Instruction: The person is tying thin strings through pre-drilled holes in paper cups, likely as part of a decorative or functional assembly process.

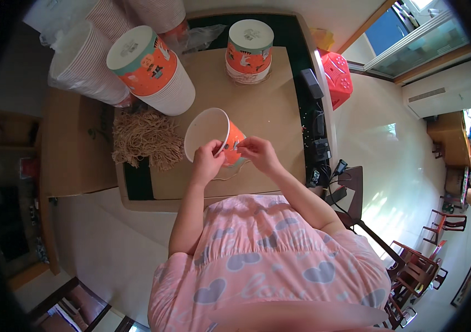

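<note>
A large paper cup (235, 134), white inside with an orange printed wall, lies tilted on its side in front of me, mouth toward the left. My left hand (207, 163) is closed on its rim, with the thumb and fingers pinching the near edge. Against the orange wall, my right hand (258, 154) has its fingertips pinched together; what they hold is too small to make out. A thin length of tan twine (230, 177) curves below the cup between my two hands. To the left of the cup is a tangled heap of cut twine (146, 135).
A cardboard sheet (271, 116) covers most of the table. Upside-down cup stacks (152, 69) stand at the far left, beside bagged white stacks (86, 63). Another short stack (249, 52) is at the back. Black power adapters (318, 122) line the right edge, near a red stool (336, 77).
</note>
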`<state>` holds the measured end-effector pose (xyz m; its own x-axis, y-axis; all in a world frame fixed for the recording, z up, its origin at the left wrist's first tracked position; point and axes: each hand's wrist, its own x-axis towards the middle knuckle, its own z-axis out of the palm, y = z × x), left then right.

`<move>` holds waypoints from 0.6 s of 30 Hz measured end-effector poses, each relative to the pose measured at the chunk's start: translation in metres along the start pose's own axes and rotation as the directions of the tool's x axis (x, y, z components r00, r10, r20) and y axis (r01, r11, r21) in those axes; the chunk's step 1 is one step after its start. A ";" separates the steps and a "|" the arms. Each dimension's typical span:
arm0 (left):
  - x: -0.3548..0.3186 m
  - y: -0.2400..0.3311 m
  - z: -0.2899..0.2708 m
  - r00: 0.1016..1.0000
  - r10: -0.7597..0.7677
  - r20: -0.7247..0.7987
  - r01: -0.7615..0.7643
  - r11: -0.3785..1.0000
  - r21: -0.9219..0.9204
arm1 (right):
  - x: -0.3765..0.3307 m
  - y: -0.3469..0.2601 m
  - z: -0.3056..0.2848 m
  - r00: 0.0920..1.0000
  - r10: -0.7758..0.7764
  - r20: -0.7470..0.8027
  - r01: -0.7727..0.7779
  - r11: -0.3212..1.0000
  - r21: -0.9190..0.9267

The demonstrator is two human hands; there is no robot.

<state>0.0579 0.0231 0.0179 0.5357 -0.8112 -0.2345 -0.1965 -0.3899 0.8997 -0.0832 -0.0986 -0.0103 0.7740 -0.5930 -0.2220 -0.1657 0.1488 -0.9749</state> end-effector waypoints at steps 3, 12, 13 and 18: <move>0.000 -0.005 0.002 0.998 0.056 0.024 -0.054 0.997 -0.061 | 0.001 -0.004 0.010 1.000 -0.022 -0.011 0.021 0.991 -0.136; 0.001 -0.003 0.006 0.998 0.060 0.016 -0.059 0.996 -0.064 | 0.002 0.005 0.015 0.998 -0.060 -0.008 0.058 0.987 -0.153; 0.001 -0.003 0.007 0.997 0.073 0.010 -0.072 0.996 -0.060 | 0.002 0.004 0.014 1.000 -0.018 0.016 0.020 0.994 -0.105; 0.000 -0.001 0.011 0.993 0.116 -0.017 -0.116 0.993 -0.018 | 0.005 0.001 0.008 0.999 -0.012 0.049 0.021 0.982 -0.187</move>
<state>0.0492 0.0189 0.0131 0.5233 -0.8433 -0.1225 -0.2424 -0.2852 0.9273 -0.0747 -0.0949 -0.0120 0.8049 -0.5555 -0.2089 -0.2606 -0.0146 -0.9653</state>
